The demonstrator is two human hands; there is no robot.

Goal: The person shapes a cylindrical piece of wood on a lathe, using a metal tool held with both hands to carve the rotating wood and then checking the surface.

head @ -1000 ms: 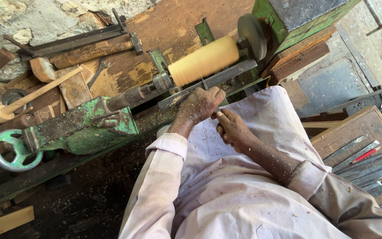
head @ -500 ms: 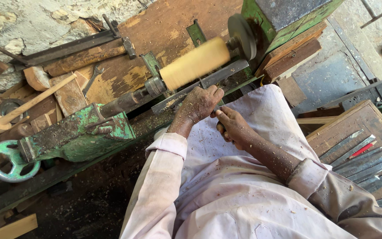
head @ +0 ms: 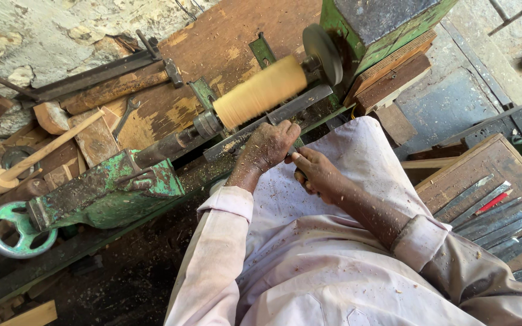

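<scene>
The blank (head: 260, 92) on the lathe (head: 101, 193) is already round and pale, at 12 o'clock from both hands. Left hand (head: 271, 145) and right hand (head: 314, 172) grip closed on a chisel (head: 297, 143) at the rest (head: 270, 121); shaping looks unfinished.

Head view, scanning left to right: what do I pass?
Green handwheel → wooden mallet → green tailstock → pale wooden cylinder on the lathe → left hand → right hand → tray of metal chisels.
</scene>
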